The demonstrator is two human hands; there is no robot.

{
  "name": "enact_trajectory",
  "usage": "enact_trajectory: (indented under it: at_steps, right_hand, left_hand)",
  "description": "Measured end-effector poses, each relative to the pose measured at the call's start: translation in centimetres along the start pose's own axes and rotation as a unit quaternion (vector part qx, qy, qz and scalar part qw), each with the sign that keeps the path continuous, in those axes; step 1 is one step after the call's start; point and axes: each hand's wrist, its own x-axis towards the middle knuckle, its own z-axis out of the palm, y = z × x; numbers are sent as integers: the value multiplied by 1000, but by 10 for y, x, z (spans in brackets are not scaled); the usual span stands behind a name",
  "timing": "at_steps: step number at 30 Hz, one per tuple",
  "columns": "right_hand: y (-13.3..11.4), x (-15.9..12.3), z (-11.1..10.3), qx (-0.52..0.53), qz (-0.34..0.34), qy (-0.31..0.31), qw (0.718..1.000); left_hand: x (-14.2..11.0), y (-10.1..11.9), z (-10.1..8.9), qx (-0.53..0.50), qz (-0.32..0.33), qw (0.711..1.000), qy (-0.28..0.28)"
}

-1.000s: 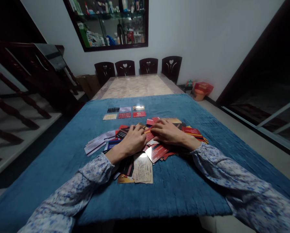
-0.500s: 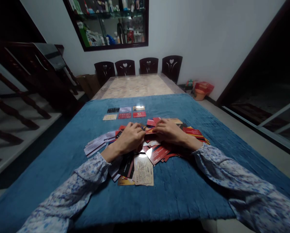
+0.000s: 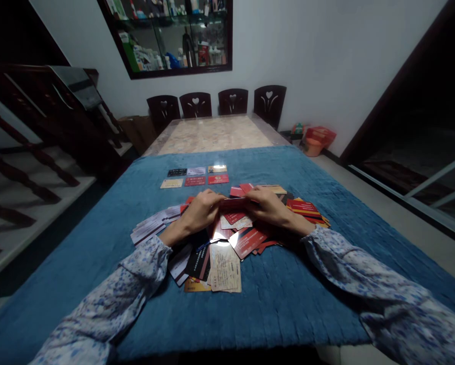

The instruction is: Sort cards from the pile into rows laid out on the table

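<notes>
Between my two hands is a dark red card (image 3: 234, 202), raised a little over a spread pile of cards. My left hand (image 3: 202, 209) pinches its left end, and my right hand (image 3: 268, 205) grips its right end; the fingertips are partly hidden. Beneath and around them lie red cards (image 3: 248, 240), cream cards (image 3: 225, 267), a black card (image 3: 199, 261) and white cards with dark stripes (image 3: 149, 228). More red and yellow cards (image 3: 305, 210) lie by my right wrist. Farther off, several cards, among them a red one (image 3: 218, 179), are laid out in two rows.
A blue cloth (image 3: 288, 304) covers the near part of the table, and the pale tabletop (image 3: 219, 133) shows beyond it. Dark chairs (image 3: 233, 101) stand at the far end. A wooden stair railing (image 3: 25, 137) is on the left, an orange bucket (image 3: 313, 147) on the right.
My left hand has turned and shifted slightly left. The red card now stretches visibly between both hands, and more of the pile beneath shows.
</notes>
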Motion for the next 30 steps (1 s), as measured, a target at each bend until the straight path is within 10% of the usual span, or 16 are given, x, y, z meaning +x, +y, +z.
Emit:
enact_trajectory:
  at_steps: [30]
  right_hand:
    - [-15, 14, -10, 30, 3, 105, 994]
  left_hand:
    - [-5, 0, 8, -29, -21, 998, 47]
